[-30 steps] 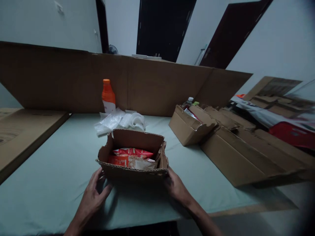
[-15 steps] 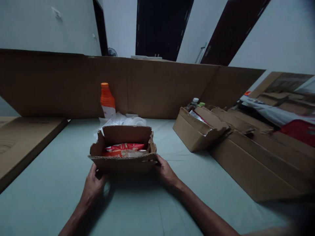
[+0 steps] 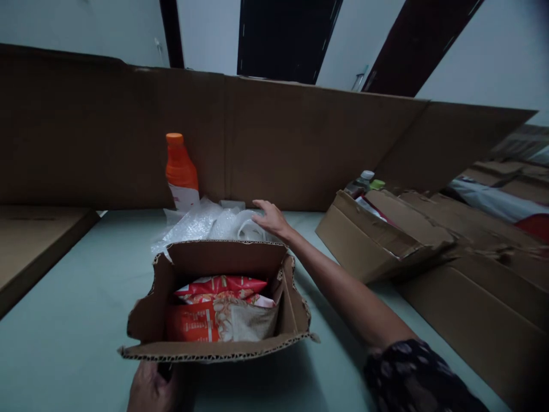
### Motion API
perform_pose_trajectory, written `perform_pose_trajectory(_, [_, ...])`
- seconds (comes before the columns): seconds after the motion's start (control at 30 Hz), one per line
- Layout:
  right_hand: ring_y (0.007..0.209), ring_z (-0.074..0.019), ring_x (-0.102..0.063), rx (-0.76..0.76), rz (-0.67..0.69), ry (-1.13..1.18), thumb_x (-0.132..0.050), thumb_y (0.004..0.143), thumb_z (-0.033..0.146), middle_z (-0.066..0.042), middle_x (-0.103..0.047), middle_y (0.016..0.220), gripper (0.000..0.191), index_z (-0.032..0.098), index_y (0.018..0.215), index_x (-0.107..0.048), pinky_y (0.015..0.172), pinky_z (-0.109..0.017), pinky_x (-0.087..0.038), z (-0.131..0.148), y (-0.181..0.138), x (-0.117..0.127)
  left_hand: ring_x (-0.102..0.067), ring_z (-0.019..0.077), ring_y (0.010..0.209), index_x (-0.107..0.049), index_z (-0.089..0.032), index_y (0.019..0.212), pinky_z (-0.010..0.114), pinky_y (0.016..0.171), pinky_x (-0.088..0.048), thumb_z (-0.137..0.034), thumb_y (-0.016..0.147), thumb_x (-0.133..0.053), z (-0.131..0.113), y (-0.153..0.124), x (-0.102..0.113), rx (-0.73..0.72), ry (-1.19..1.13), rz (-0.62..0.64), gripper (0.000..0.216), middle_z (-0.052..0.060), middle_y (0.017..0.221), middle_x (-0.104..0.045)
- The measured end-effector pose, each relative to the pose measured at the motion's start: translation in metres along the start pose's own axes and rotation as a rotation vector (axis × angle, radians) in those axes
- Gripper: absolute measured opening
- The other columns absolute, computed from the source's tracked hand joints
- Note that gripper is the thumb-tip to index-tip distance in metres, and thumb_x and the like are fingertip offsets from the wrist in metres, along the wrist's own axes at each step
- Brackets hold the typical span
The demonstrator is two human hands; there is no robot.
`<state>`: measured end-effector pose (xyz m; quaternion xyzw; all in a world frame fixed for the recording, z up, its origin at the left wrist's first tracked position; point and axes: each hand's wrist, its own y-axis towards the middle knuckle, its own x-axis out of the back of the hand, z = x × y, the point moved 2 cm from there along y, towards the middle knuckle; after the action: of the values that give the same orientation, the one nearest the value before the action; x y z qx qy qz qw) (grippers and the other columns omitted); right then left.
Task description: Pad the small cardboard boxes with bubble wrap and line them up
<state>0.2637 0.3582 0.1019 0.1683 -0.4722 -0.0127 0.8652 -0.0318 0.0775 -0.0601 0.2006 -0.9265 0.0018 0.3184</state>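
Observation:
An open-topped cardboard box (image 3: 227, 254) stands close in front of me, with red and orange printed food packets (image 3: 223, 320) inside. At its front left lower part, my left hand (image 3: 152, 386) holds it, some fingers hidden beneath. My right hand (image 3: 272, 220) is off the box, reaching past its far right corner with fingers stretched out. Just left of those fingers lies a heap of clear bubble wrap (image 3: 214, 223). I cannot tell whether the fingertips touch it.
An orange bottle (image 3: 182, 171) stands behind the wrap, near an upright cardboard panel (image 3: 300, 143). To the right, a smaller carton (image 3: 364, 234) holds bottles, and a larger carton (image 3: 484, 320) sits beside it. A flat cardboard piece (image 3: 38, 240) lies at the left.
My right hand has let go of the box's right side and moved forward towards the bubble wrap, opening. The box appears nearer and larger, its packets more visible.

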Motion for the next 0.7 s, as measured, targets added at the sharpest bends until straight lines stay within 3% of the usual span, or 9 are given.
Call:
perform_pose_trajectory(0.13, [0.104, -0.0260, -0.066, -0.061, 0.005, -0.034, -0.059, 0.082, 0.016, -0.007, -0.077, 0.108, 0.026, 0.020, 0.101, -0.076, 0.095, -0.036, -0.046, -0.002, 0.021, -0.012, -0.064, 0.0317, 0.076, -0.063, -0.024, 0.077, 0.046, 0.074, -0.055, -0.060, 0.083, -0.050, -0.003, -0.001, 0.000, 0.018, 0.029, 0.055, 0.038, 0.009, 0.074, -0.067])
perform_pose_trajectory(0.3, [0.097, -0.0230, -0.065, -0.141, -0.140, -0.047, -0.050, 0.090, 0.023, -0.007, -0.076, 0.101, 0.028, 0.019, 0.102, -0.075, 0.082, -0.028, -0.044, -0.012, -0.006, 0.031, -0.066, 0.0319, 0.088, -0.063, -0.022, 0.093, 0.045, 0.080, -0.055, -0.058, 0.081, -0.052, -0.022, 0.002, 0.004, 0.020, -0.067, 0.024, 0.039, 0.010, 0.089, -0.070])
perform_pose_trajectory(0.4, [0.091, -0.0224, -0.063, -0.193, -0.164, -0.020, -0.054, 0.085, 0.024, -0.007, -0.074, 0.092, 0.021, 0.020, 0.092, -0.073, 0.077, -0.027, -0.041, -0.024, -0.042, 0.071, -0.067, 0.0295, 0.085, -0.060, -0.023, 0.096, 0.041, 0.076, -0.055, -0.054, 0.079, -0.054, -0.031, 0.006, 0.008, -0.006, -0.125, 0.042, 0.036, 0.008, 0.090, -0.070])
perform_pose_trajectory(0.5, [0.077, -0.0197, -0.059, -0.300, -0.117, 0.067, -0.057, 0.076, 0.021, -0.004, -0.067, 0.071, 0.011, 0.019, 0.069, -0.066, 0.068, -0.026, -0.039, -0.045, -0.092, 0.101, -0.060, 0.0240, 0.065, -0.058, -0.023, 0.094, 0.036, 0.060, -0.051, -0.057, 0.073, -0.057, -0.036, 0.012, 0.015, -0.022, -0.123, 0.101, 0.039, 0.004, 0.077, -0.067])
perform_pose_trajectory(0.6, [0.058, -0.0151, -0.051, -0.461, -0.045, 0.229, -0.057, 0.070, 0.023, 0.001, -0.055, 0.054, 0.011, 0.019, 0.059, -0.056, 0.057, -0.025, -0.035, -0.067, -0.153, 0.111, -0.050, 0.0189, 0.052, -0.058, -0.022, 0.094, 0.034, 0.052, -0.045, -0.059, 0.071, -0.059, -0.039, 0.015, 0.021, -0.004, -0.092, 0.189, 0.044, 0.001, 0.071, -0.062])
perform_pose_trajectory(0.7, [0.048, -0.0127, -0.045, -0.620, 0.023, 0.437, -0.059, 0.065, 0.030, 0.003, -0.051, 0.050, 0.012, 0.020, 0.061, -0.052, 0.048, -0.024, -0.034, -0.076, -0.217, 0.105, -0.051, 0.0176, 0.054, -0.058, -0.021, 0.108, 0.034, 0.056, -0.046, -0.058, 0.075, -0.058, -0.043, 0.015, 0.027, 0.014, -0.068, 0.174, 0.050, 0.001, 0.077, -0.062])
